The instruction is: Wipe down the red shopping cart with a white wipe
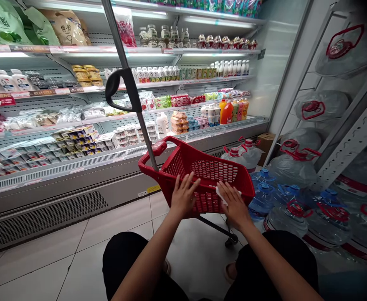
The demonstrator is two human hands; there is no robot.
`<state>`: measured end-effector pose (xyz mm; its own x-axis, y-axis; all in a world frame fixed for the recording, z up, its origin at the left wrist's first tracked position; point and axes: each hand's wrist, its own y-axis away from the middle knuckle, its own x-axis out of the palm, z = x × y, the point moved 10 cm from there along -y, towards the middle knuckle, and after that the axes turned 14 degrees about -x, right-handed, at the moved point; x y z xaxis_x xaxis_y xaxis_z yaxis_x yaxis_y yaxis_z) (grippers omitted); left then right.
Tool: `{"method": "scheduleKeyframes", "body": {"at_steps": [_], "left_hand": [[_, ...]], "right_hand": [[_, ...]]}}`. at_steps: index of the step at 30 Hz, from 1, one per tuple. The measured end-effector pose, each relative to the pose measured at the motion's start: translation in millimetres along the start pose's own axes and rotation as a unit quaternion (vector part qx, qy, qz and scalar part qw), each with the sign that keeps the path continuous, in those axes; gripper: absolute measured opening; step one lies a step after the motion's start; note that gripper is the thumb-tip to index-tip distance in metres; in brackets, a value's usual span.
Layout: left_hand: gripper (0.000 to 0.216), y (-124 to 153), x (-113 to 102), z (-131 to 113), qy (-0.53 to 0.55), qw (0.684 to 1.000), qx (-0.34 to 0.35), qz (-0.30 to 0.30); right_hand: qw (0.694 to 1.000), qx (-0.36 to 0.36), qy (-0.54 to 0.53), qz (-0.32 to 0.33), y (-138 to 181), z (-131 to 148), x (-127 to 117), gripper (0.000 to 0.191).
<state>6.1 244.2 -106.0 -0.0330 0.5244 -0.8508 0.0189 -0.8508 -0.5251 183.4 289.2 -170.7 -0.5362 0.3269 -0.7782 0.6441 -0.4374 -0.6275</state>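
A red plastic shopping cart basket (202,161) with slotted walls stands before me on a wheeled frame. Its long metal pole (146,136) rises to the upper left and carries a black loop handle (123,90). My left hand (183,197) lies against the near side of the basket, fingers spread, with nothing in it. Farther right, my right hand (232,205) presses a white cloth or tissue (219,193) on the near wall by the basket's right end. Most of that cloth is hidden under the palm and fingers. The basket's inside bottom is partly hidden.
A refrigerated display (114,156) with yogurt tubs, bottles and packs runs along the left and back. Large water jugs (285,217) crowd the floor at right, beside a metal rack (352,138) holding more jugs. Pale floor tiles (114,225) lie below.
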Motion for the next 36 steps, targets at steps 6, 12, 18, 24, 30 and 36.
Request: {"method": "scheduleKeyframes", "body": {"at_steps": [6,12,18,24,30,36], "left_hand": [[0.068,-7,-17,22,-0.041,0.998,-0.045,-0.028],[0.078,-5,-3,-11,-0.026,0.998,-0.065,-0.006],[0.092,-2,-7,-29,0.001,0.999,-0.051,-0.017],[0.091,-3,-36,-7,0.002,1.0,-0.009,-0.026],[0.063,-3,-59,38,-0.024,0.997,-0.053,-0.057],[0.059,-4,-45,35,-0.031,0.995,-0.086,-0.048]], "right_hand": [[0.992,0.118,0.002,-0.05,24,-54,-1,0.061],[0.986,0.12,-0.051,-0.108,-3,-50,6,0.054],[0.985,0.047,-0.138,-0.097,-70,32,25,0.055],[0.986,-0.008,-0.153,-0.065,-73,25,19,0.052],[0.99,0.085,-0.081,-0.077,-29,-58,6,0.05],[0.982,0.077,-0.104,-0.135,-59,14,20,0.054]]}}
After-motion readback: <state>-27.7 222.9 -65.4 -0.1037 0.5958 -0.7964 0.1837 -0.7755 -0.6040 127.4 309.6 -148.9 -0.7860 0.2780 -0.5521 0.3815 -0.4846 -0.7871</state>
